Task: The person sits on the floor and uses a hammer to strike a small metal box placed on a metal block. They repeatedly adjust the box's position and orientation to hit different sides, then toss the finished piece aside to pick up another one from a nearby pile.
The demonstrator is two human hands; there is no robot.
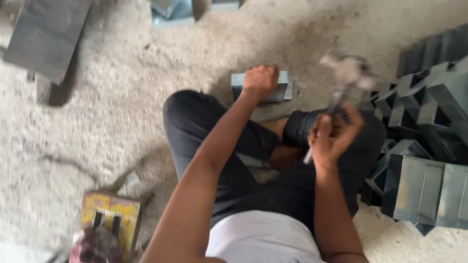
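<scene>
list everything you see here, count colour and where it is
metal box piece: one, grey, on the floor ahead of the knees, under the left hand
hammer: one, metal head and shaft, blurred, raised in the right hand
folded metal boxes: a heap, too many to count, dark grey, along the right edge
metal sheet: one, grey, top left
metal pieces: a few, blue-grey, top centre
block-shaped tool: one, yellow and worn, bottom left
floor: pale, rough and gritty
trousers: black, person sitting with knees bent
shirt: white, bottom centre
left hand: pressing on the box piece
right hand: gripping the hammer shaft
</scene>
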